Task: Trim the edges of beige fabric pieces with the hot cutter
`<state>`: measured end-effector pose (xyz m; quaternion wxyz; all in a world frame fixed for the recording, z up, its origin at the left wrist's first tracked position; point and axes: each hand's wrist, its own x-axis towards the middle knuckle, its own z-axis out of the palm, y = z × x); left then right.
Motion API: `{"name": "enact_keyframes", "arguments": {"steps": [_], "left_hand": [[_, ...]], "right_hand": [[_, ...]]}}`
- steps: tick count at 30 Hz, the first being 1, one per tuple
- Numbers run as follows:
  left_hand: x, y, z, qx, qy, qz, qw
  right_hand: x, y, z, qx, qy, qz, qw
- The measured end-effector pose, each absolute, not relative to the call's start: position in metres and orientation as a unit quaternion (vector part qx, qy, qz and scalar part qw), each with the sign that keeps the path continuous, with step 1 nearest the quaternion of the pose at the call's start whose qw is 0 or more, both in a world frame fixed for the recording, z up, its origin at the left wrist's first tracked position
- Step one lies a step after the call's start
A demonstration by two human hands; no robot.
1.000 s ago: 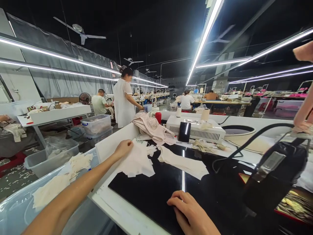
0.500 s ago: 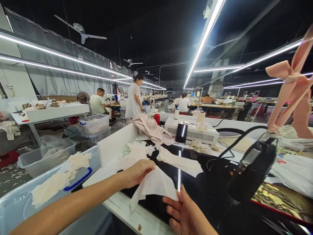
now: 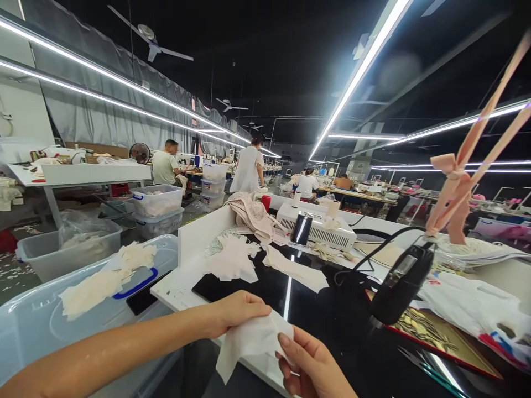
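Cream fabric piece [image 3: 249, 341], looks light, limp, easily creased; best held by opposite edges. Left hand [image 3: 238, 314] fingers pinch top edge, right hand [image 3: 309, 359] fingers grip side.

a red spool [image 3: 265, 203] stands near the tabletop's [image 3: 182, 287] far edge, by a white vented box [image 3: 319, 225]. toward the right edge, a black device [image 3: 402, 284] hangs from peach ribbon [image 3: 452, 182] near a red-rimmed tray [image 3: 475, 351].

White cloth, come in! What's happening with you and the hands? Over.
Left hand and right hand both gripping white cloth. Cloth held up, draping down. Nothing seen blocking it; black machine hangs off to the right.
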<state>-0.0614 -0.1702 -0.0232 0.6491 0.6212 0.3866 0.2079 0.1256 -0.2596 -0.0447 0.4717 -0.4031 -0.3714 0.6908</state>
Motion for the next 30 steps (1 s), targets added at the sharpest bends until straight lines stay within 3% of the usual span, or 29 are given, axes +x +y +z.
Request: {"name": "enact_keyframes", "arguments": {"steps": [8,23,30], "left_hand": [[-0.080,-0.196,-0.015,0.599,0.380,0.243,0.661],[-0.096,-0.226,0.006,0.669,0.334,0.278,0.603],[-0.090,-0.227,-0.002,0.721,0.291,0.220,0.589]], "right_hand": [[0.112,-0.287,-0.044,-0.445,-0.448,0.658,0.411],[0.097,-0.314,-0.032,-0.413,-0.460,0.683,0.389],[0.100,-0.311,-0.054,-0.387,-0.366,0.690,0.489]]}}
